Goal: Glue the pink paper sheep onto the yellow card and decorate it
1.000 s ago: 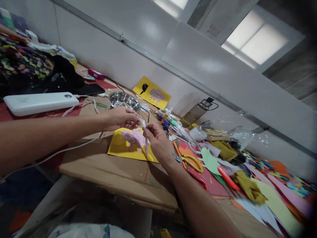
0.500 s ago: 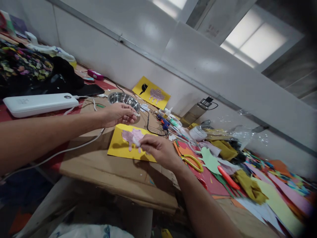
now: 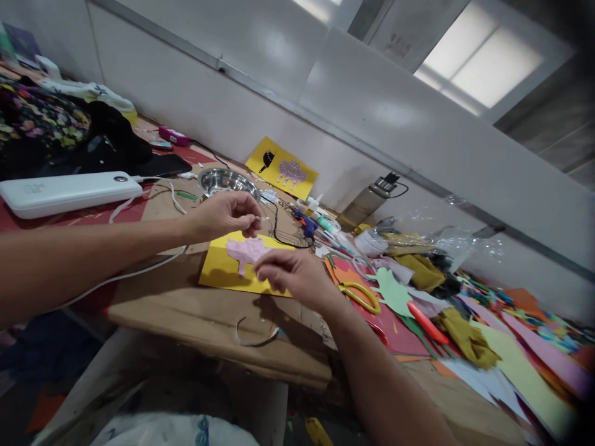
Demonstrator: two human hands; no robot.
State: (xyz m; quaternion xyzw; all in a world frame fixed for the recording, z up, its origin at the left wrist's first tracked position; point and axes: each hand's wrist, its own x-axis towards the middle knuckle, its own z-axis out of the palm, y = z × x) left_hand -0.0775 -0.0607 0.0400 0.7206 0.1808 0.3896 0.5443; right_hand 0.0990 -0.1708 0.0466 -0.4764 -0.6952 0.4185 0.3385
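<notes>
My left hand [image 3: 227,217] is closed in a pinch above the far edge of a yellow card [image 3: 216,272]. A small whitish bit [image 3: 264,218] shows at its fingertips, too small to name. My right hand [image 3: 295,275] hovers over the card's right side, its fingers loosely bent and apart, with nothing seen in them. Between the hands, a pale purple cut-out shape [image 3: 244,248] lies on the card, partly hidden by the right hand. A curled white strip [image 3: 255,342] rests on the cardboard [image 3: 186,310] near its front edge.
Behind my left hand stands a steel bowl [image 3: 223,179]. A second yellow card [image 3: 297,176] leans on the wall. A blue glue gun [image 3: 305,224], yellow-handled scissors [image 3: 362,297] and a bottle [image 3: 367,204] are to the right. A white power bank [image 3: 69,193] with a cable lies left.
My right hand has let go of the white strip, which now lies on the cardboard by the front edge. My left hand still pinches a small whitish bit.
</notes>
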